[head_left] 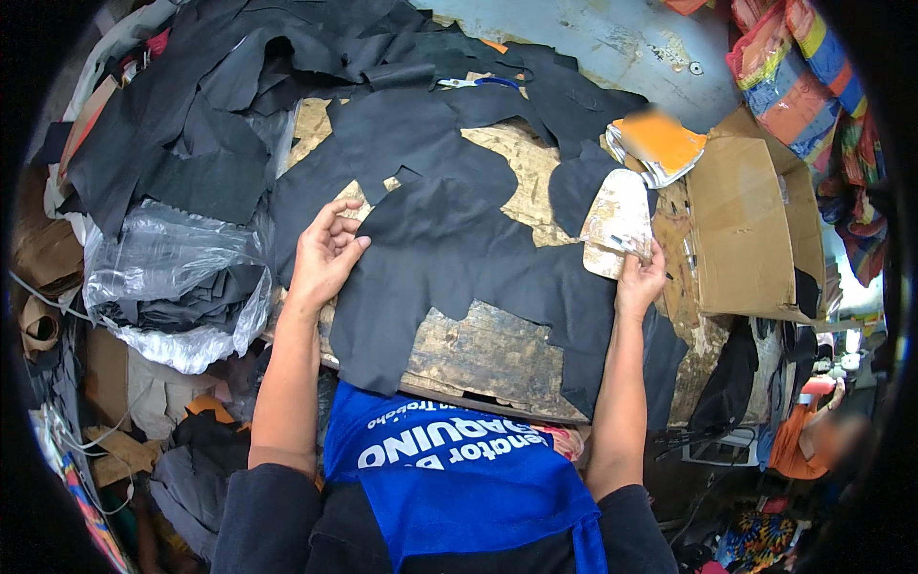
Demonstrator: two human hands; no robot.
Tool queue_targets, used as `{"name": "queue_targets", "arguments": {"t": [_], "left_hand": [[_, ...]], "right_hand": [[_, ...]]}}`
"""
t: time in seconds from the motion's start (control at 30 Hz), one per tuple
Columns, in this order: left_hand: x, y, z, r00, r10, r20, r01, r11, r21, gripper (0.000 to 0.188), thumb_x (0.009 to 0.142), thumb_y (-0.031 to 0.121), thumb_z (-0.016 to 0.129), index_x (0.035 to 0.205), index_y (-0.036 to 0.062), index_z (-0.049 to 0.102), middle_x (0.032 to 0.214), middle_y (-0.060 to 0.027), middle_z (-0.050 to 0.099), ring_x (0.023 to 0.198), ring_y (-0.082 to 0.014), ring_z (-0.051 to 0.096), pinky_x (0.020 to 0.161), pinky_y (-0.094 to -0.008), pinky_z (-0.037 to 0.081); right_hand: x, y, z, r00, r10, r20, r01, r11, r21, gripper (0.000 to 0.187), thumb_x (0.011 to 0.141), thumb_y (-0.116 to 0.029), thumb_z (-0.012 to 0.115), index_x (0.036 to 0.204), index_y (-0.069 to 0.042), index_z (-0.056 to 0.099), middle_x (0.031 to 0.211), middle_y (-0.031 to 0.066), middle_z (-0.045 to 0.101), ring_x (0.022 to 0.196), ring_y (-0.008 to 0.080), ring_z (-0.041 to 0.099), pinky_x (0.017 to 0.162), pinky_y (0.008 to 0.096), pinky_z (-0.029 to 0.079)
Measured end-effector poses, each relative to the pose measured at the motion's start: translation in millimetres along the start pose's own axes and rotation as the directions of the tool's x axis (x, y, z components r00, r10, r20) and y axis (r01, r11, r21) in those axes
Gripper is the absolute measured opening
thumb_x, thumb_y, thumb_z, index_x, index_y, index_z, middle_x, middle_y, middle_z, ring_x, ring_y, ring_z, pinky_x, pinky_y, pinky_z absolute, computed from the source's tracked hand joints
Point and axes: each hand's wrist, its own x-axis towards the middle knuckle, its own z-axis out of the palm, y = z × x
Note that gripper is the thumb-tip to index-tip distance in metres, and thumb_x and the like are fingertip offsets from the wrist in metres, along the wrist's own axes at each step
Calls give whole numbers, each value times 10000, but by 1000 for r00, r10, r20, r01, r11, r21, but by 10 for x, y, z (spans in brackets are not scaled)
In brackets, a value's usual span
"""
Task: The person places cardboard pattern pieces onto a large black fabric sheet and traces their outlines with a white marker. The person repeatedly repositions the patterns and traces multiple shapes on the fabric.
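A large irregular sheet of black leather-like material (449, 225) lies over the worn wooden board (488, 349) in front of me. At its left edge my left hand (330, 253) has its fingers apart, the thumb close to or touching the sheet; nothing shows in its grasp. My right hand (641, 279) grips a whitish, stained sole-shaped template (619, 210) at its lower end, over the sheet's right side. A slim pen-like thing lies across the template by the fingers; whether the hand holds it too, I cannot tell.
More black material (229, 105) is heaped at the far left, above a clear plastic bag (177, 277) of dark pieces. Blue-handled scissors (478, 83) lie at the back. An orange-and-white object (660, 143) and an open cardboard box (751, 220) stand at the right. Another person (813, 440) is at the lower right.
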Motion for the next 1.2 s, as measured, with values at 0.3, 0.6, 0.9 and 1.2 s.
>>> {"name": "queue_targets", "arguments": {"t": [0.3, 0.6, 0.9, 1.2], "left_hand": [[34, 62, -72, 985, -135, 107, 140, 989, -39, 549, 764, -123, 574, 1286, 6, 466, 935, -29, 575, 814, -69, 566, 735, -196, 475], [35, -28, -76, 987, -123, 99, 127, 991, -37, 438, 832, -100, 534, 1256, 0, 495, 954, -23, 575, 848, -62, 565, 778, -202, 470], [-43, 101, -4, 990, -137, 19, 135, 989, 67, 473, 755, 39, 732, 1194, 8, 560, 1060, -78, 580, 911, -111, 584, 781, -223, 493], [-686, 168, -19, 983, 105, -153, 26, 738, 674, 422, 597, 208, 826, 934, -11, 699, 1218, -177, 527, 1108, -319, 508, 937, -399, 429]], "right_hand": [[92, -926, 260, 961, 51, 271, -101, 980, 174, 299, 856, -33, 631, 1142, 46, 592, 965, 72, 662, 852, 115, 614, 773, 249, 489], [-386, -1753, 1221, 721, 180, 669, 235, 845, -481, 278, 693, -204, 786, 830, -15, 634, 659, 144, 630, 618, 275, 645, 615, 333, 509], [-1155, -1370, 1534, 512, -128, 850, 499, 849, -173, 483, 640, -367, 804, 965, -56, 630, 1086, 114, 646, 1192, 320, 521, 955, 492, 395], [-1014, -1081, 1630, 685, 104, 721, -351, 914, 201, 187, 925, -110, 575, 1074, 1, 603, 997, 115, 677, 1005, 181, 622, 897, 294, 470]]}}
